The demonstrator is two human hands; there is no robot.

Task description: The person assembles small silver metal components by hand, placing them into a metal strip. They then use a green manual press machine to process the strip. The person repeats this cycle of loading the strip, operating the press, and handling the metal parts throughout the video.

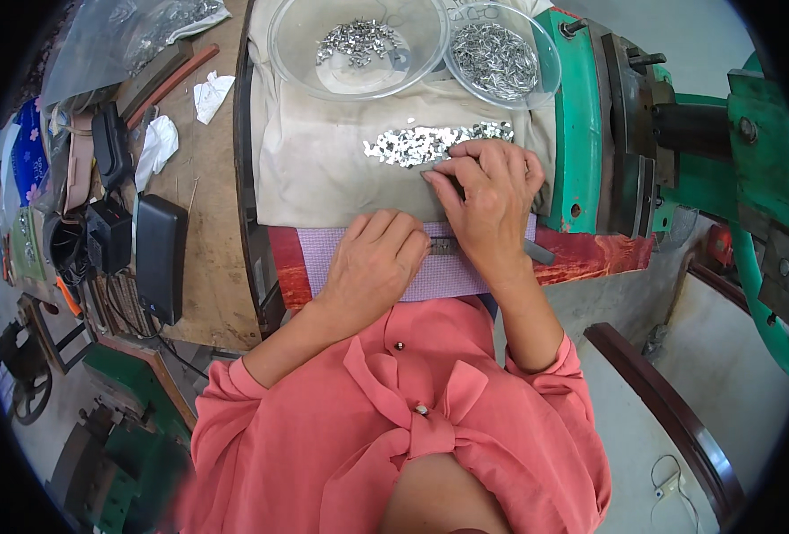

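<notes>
Small shiny metal pieces (403, 147) lie in a loose pile on a beige cloth (314, 178). At the pile's near edge is my right hand (490, 191), its thumb and forefinger brought close together. Anything between those fingertips is too small to make out. My left hand (375, 258) rests lower on a purple checked cloth (323, 245), fingers curled around the left end of a narrow metal bar (445, 246). Its fingertips are partly hidden. The bar passes beneath my right wrist, and a grey end shows beyond it.
Two clear round tubs stand at the back: a larger tub (279, 53) and a smaller tub (550, 76), both holding small metal parts. A green machine (572, 133) borders the right side. On the left, a wooden bench (221, 294) carries a black case (160, 258) and crumpled paper (212, 95).
</notes>
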